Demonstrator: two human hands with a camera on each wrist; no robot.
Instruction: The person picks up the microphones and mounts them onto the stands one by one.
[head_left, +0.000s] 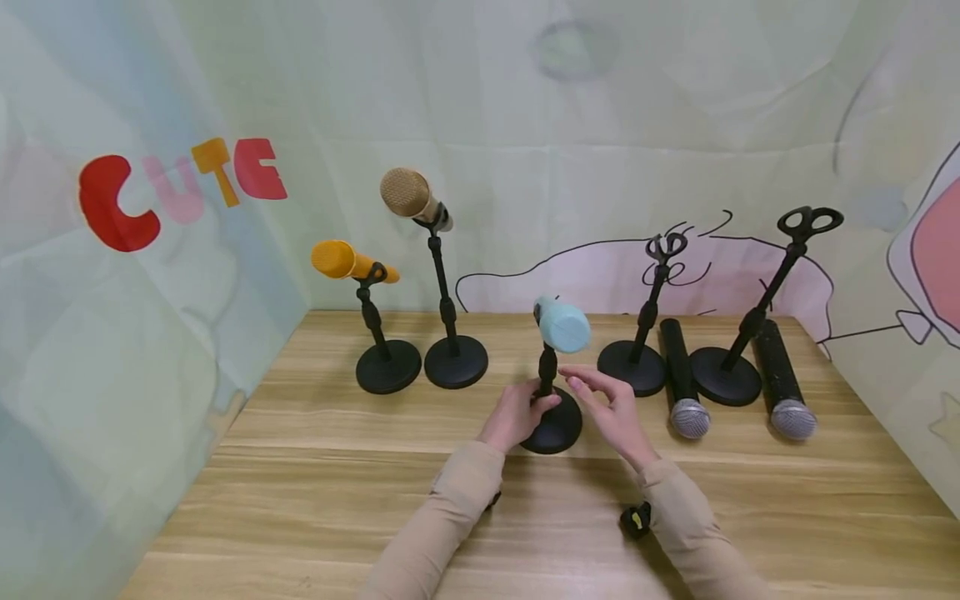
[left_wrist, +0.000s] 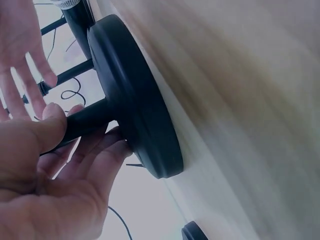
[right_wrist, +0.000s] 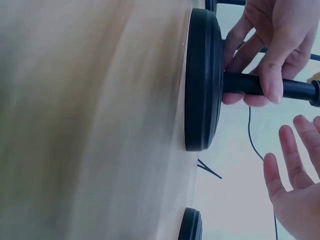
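A light blue microphone (head_left: 564, 327) sits in the clip of a black desk stand (head_left: 555, 432) in the middle of the table. My left hand (head_left: 517, 412) grips the lower pole of this stand, just above its round base. In the left wrist view, the thumb and fingers wrap the pole (left_wrist: 90, 120), with the fingertips close to the base (left_wrist: 137, 100). My right hand (head_left: 611, 408) is beside the pole on the right, fingers extended and holding nothing. The right wrist view shows the open right hand (right_wrist: 305, 185) apart from the pole.
On the left stand a yellow microphone (head_left: 345, 260) and a gold microphone (head_left: 408, 196), each on a black stand. To the right are two stands (head_left: 636, 367) (head_left: 726, 379) with bare clips. Two black microphones (head_left: 678, 367) (head_left: 783, 383) with silver heads lie beside them. A printed cloth (head_left: 495, 108) hangs behind.
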